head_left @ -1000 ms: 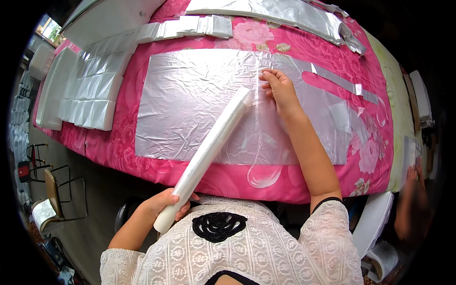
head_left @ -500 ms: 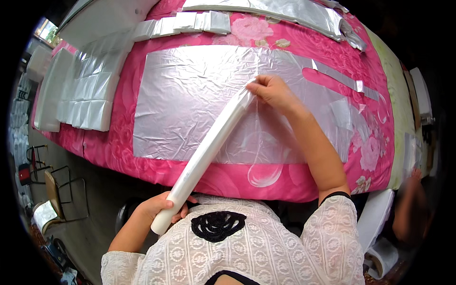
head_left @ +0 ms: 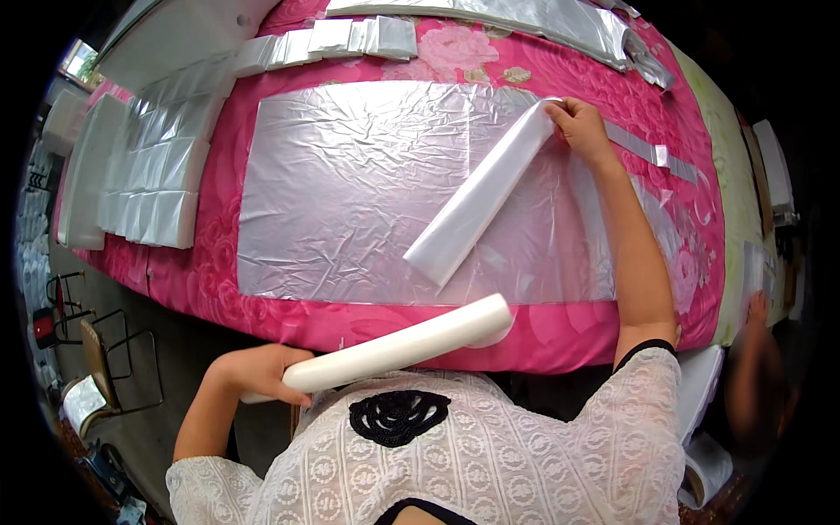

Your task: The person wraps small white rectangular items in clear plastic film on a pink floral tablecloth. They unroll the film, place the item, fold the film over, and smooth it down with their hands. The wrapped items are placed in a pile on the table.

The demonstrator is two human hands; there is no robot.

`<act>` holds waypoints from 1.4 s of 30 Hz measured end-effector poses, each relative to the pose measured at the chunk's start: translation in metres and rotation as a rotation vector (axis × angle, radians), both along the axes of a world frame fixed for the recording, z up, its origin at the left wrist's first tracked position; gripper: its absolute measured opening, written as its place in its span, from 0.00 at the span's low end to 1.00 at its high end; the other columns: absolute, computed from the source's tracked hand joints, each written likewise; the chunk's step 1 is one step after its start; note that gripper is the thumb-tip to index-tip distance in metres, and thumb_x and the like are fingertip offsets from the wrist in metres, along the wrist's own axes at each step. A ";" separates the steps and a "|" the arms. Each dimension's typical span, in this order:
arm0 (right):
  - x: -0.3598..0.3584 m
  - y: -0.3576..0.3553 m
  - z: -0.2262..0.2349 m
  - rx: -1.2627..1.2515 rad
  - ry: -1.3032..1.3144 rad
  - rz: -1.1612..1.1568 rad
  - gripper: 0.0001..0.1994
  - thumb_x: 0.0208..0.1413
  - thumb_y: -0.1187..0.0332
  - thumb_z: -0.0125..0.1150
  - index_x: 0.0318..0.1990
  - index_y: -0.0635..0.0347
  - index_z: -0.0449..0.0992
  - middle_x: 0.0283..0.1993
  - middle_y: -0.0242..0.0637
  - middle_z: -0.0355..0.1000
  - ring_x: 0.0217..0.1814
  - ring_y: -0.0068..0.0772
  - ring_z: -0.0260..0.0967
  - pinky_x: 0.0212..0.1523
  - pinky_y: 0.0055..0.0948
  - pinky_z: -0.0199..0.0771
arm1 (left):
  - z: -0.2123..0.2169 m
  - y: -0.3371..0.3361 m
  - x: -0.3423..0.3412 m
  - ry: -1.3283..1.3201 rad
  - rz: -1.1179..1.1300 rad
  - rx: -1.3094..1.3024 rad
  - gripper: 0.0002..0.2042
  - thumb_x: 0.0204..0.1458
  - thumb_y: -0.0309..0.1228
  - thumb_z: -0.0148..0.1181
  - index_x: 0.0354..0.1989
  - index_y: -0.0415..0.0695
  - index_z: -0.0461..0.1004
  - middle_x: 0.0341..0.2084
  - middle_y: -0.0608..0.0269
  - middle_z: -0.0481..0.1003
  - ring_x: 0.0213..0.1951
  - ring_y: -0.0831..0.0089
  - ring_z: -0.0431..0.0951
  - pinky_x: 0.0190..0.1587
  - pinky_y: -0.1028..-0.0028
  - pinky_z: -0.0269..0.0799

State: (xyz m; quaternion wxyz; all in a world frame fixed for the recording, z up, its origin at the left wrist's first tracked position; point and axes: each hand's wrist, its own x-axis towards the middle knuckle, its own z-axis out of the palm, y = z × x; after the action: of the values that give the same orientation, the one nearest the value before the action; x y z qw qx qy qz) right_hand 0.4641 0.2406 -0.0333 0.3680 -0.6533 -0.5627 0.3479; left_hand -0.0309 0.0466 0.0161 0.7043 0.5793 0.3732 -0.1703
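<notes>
My left hand [head_left: 262, 371] grips one end of a smooth white tube [head_left: 407, 343], which slants across in front of my body at the table's near edge. High on the right, my right hand [head_left: 576, 124] pinches the end of a long, flat, folded strip of whitish plastic film [head_left: 481, 206]. The strip hangs toward the lower left, and its lower end is apart from the tube. Beneath it a large crinkled sheet of clear plastic film [head_left: 350, 192] covers the middle of the table.
The table wears a pink floral cloth [head_left: 206, 280]. At the left stand rows of clear plastic packets [head_left: 157, 175] and a white box [head_left: 184, 39]. More folded packets [head_left: 350, 39] and stacked film [head_left: 490, 17] lie along the back. A person's blurred arm [head_left: 752, 376] shows at the right.
The film strip has come off the tube. My right hand has moved up and right with it, while the tube has swung lower, flatter across my front in my left hand.
</notes>
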 end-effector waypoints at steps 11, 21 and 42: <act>-0.097 0.008 0.007 -0.036 -0.001 0.288 0.09 0.53 0.67 0.58 0.34 0.64 0.76 0.26 0.26 0.69 0.27 0.15 0.61 0.29 0.18 0.63 | -0.003 0.062 0.112 -0.480 -0.104 1.389 0.23 0.36 0.35 0.67 0.43 0.43 0.71 0.41 0.58 0.71 0.44 0.58 0.73 0.45 0.63 0.69; -0.101 -0.004 0.021 0.171 -0.033 -0.053 0.18 0.49 0.59 0.61 0.42 0.63 0.74 0.40 0.38 0.73 0.34 0.25 0.69 0.36 0.26 0.70 | -0.043 0.035 0.130 -0.379 -0.550 1.306 0.38 0.51 0.56 0.42 0.59 0.33 0.54 0.62 0.46 0.52 0.65 0.57 0.49 0.65 0.61 0.39; -0.010 -0.119 0.023 0.322 -0.661 0.028 0.24 0.45 0.74 0.59 0.54 0.58 0.68 0.48 0.41 0.69 0.50 0.43 0.64 0.52 0.37 0.63 | -0.041 0.014 0.138 -0.354 -0.419 1.288 0.41 0.48 0.55 0.48 0.62 0.34 0.49 0.64 0.46 0.46 0.66 0.55 0.44 0.65 0.58 0.40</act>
State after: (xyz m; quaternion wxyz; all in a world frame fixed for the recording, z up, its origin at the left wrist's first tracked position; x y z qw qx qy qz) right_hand 0.4540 0.1213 -0.0101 0.2598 -0.6564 -0.7076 0.0300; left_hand 0.1071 0.0608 -0.0251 0.2235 0.9602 0.1599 0.0497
